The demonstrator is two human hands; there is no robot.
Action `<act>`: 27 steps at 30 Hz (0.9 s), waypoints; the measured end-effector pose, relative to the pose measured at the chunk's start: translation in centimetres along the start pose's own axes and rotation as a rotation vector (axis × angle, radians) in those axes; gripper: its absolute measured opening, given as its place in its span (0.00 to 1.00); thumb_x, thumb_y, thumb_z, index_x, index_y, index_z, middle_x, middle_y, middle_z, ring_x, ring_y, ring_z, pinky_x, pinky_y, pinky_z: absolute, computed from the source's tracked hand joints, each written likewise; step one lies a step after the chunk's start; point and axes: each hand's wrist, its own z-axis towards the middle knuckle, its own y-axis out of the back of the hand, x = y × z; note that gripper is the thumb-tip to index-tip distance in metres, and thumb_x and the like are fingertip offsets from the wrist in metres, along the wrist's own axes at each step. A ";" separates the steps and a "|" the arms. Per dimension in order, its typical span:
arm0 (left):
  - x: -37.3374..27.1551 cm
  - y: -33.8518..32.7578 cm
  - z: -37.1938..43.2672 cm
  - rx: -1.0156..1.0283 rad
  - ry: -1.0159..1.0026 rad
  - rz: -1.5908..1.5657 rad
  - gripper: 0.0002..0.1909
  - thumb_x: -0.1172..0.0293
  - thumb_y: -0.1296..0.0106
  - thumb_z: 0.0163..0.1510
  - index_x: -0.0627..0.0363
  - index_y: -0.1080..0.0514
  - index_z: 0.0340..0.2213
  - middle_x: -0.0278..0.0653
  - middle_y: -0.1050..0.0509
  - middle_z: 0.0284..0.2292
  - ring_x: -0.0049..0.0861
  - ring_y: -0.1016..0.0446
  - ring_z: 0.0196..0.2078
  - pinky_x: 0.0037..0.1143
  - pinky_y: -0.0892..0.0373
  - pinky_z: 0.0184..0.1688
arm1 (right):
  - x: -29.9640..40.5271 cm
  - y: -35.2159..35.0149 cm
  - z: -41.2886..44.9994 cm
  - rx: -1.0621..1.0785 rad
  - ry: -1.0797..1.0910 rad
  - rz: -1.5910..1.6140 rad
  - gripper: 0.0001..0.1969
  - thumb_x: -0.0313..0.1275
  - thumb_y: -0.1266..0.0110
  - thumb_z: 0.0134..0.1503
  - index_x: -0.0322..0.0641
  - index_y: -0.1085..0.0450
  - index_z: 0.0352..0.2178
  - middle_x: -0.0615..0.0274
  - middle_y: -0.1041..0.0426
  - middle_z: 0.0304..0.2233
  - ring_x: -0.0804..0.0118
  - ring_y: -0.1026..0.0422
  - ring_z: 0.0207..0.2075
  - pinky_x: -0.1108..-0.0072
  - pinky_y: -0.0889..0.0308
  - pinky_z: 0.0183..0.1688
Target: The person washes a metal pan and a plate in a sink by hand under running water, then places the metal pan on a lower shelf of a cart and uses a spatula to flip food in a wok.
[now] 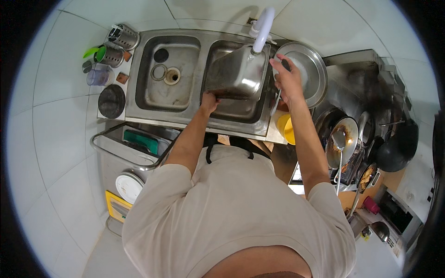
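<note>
My left hand (210, 102) grips the lower left edge of a large metal pan (240, 71), which is tilted over the right sink basin (236, 111). Above the pan's upper right part ends the white faucet spout (265, 29); a little water seems to fall from it. My right hand (289, 78), to the right of the pan, holds a metal utensil (276, 103) with a dark end; its exact kind I cannot tell. Behind that hand a big round metal lid or tray (309, 74) leans near the wall.
The left basin (167, 100) holds a metal ring (159, 72) and a black disc (161, 55). Perforated metal holders (113, 56) stand far left. A yellow container (286, 128) sits at the counter's right front. Pans (342, 139) crowd the stove at right; a trolley (107, 149) stands at left.
</note>
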 end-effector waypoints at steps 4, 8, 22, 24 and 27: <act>-3.2 -8.7 -0.4 -0.168 0.083 0.096 0.13 0.74 0.66 0.53 0.60 0.35 0.39 0.40 0.31 0.38 0.26 0.34 0.26 0.28 0.34 0.26 | -0.8 1.3 -1.0 0.013 -0.015 -0.039 0.26 0.26 0.48 0.50 0.39 0.45 0.51 0.68 0.32 0.25 0.84 0.43 0.15 0.88 0.53 0.13; -7.1 -12.4 -1.5 -0.317 0.100 0.017 0.14 0.73 0.68 0.55 0.60 0.37 0.41 0.40 0.32 0.36 0.25 0.33 0.31 0.27 0.33 0.29 | -1.5 1.3 -0.3 -0.004 0.048 -0.029 0.28 0.22 0.51 0.50 0.38 0.47 0.53 0.63 0.29 0.27 0.82 0.37 0.18 0.88 0.51 0.14; -9.0 -18.5 -4.8 -0.196 -0.327 0.195 0.35 0.49 0.64 0.56 0.57 0.57 0.57 0.44 0.51 0.57 0.38 0.52 0.59 0.33 0.56 0.58 | -2.1 -3.0 4.2 -0.028 0.025 0.328 0.10 0.18 0.54 0.50 0.34 0.41 0.36 0.62 0.36 0.23 0.75 0.42 0.17 0.84 0.48 0.15; -9.4 -20.1 -5.5 -0.324 -0.352 0.450 0.34 0.52 0.64 0.57 0.58 0.58 0.57 0.44 0.52 0.57 0.38 0.54 0.60 0.30 0.59 0.59 | -2.7 -3.0 4.7 -0.043 0.027 0.337 0.14 0.19 0.53 0.50 0.33 0.41 0.40 0.61 0.35 0.22 0.75 0.42 0.15 0.83 0.47 0.14; -10.4 -22.3 -7.7 -0.315 -0.605 0.919 0.32 0.61 0.59 0.56 0.65 0.56 0.56 0.54 0.51 0.56 0.44 0.54 0.59 0.30 0.53 0.58 | -4.1 -2.0 5.5 -0.032 0.028 0.288 0.23 0.18 0.53 0.49 0.34 0.45 0.48 0.62 0.35 0.22 0.75 0.42 0.16 0.84 0.46 0.15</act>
